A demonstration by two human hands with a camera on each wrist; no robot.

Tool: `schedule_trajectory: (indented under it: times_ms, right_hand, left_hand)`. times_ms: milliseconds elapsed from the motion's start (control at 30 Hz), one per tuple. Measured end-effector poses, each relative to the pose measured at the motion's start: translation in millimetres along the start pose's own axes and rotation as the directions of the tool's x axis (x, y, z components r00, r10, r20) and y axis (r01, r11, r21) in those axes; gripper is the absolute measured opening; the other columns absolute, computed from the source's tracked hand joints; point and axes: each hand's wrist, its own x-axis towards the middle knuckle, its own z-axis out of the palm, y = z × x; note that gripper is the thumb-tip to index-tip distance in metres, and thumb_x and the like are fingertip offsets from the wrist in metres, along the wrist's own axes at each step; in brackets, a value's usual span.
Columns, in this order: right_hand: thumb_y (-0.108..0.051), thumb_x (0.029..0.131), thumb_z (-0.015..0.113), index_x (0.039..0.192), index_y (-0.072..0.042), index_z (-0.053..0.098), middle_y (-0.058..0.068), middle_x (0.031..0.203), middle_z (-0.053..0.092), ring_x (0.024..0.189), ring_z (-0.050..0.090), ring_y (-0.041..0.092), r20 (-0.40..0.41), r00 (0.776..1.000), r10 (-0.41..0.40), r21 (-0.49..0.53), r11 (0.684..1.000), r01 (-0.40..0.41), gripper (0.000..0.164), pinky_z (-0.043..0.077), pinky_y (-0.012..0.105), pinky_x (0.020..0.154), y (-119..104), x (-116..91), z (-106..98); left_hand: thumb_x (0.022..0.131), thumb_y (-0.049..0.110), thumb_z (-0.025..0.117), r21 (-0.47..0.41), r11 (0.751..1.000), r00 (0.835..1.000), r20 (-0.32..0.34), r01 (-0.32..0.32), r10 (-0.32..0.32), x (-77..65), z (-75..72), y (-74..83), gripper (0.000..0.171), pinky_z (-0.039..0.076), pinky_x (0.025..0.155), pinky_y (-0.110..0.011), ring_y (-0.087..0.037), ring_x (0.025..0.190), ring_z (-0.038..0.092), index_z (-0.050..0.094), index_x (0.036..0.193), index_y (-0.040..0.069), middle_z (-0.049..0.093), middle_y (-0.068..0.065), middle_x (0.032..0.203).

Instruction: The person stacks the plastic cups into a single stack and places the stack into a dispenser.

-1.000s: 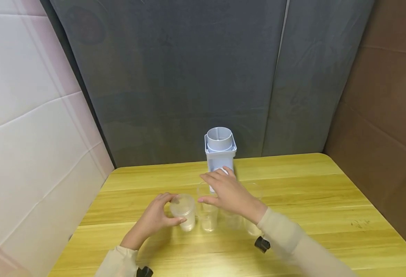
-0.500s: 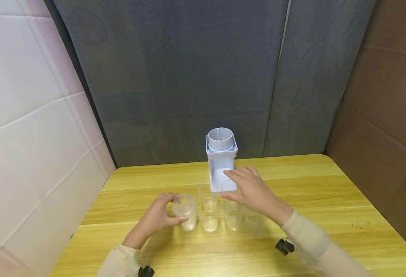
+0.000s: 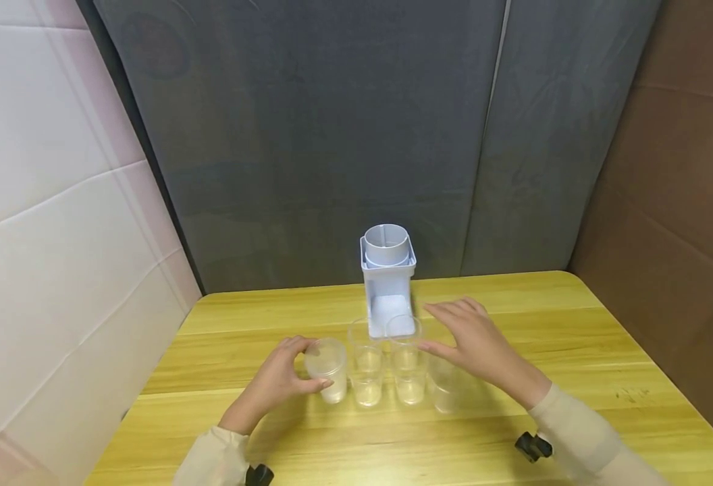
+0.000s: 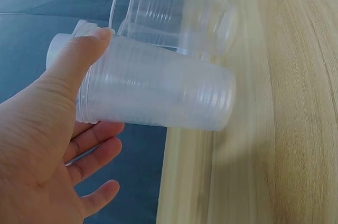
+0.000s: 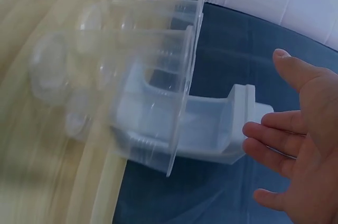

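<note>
My left hand (image 3: 277, 385) grips a stack of nested clear plastic cups (image 4: 163, 84) near the rims, thumb on one side and fingers on the other. Beside it, more clear plastic cups (image 3: 367, 385) stand upright in a line to the right. My right hand (image 3: 478, 341) is at the right end of this line, its thumb near the rim of a plastic cup (image 3: 409, 385) and overlapping a blurred plastic cup (image 3: 444, 388). In the right wrist view, that hand's fingers (image 5: 277, 142) are spread apart, with nothing held between them.
A pale blue-white holder (image 3: 388, 283) with a round cup-like top stands behind the line of cups. The wooden table (image 3: 575, 351) ends at a dark grey cloth (image 3: 332, 135); a white cloth (image 3: 59, 202) hangs left, a brown one (image 3: 666, 202) right.
My right hand has moved rightward along the cups, from in front of the holder to the right end, uncovering the middle cups and holder base. My left hand has barely shifted, still holding the stack.
</note>
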Motion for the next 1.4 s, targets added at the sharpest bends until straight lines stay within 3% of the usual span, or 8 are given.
schedule_trajectory:
  times_ms: [733,1400]
  right_hand:
    - [-0.050,0.087,0.069,0.135,-0.006,0.058,0.011,0.130,0.067,0.118,0.061,0.031,0.013,0.999,0.045,-0.057,0.997,-0.044,0.066,0.029,0.060,0.114,20,-41,4]
    - [-0.065,0.075,0.072,0.122,-0.006,0.068,0.009,0.116,0.074,0.107,0.067,0.029,0.011,0.998,0.055,-0.120,0.991,-0.053,0.076,0.033,0.062,0.110,23,-60,10]
  left_hand:
    - [0.068,0.041,0.089,0.033,0.999,0.999,-0.025,-0.035,0.036,5.0,5.8,1.1,0.066,0.053,0.089,-0.042,-0.019,0.104,0.059,0.065,0.121,0.010,0.068,-0.001,0.115]
    - [0.067,0.041,0.090,0.057,0.998,0.999,-0.026,-0.029,0.030,8.4,9.5,4.1,0.066,0.053,0.091,-0.041,-0.020,0.108,0.059,0.066,0.120,0.009,0.068,-0.003,0.115]
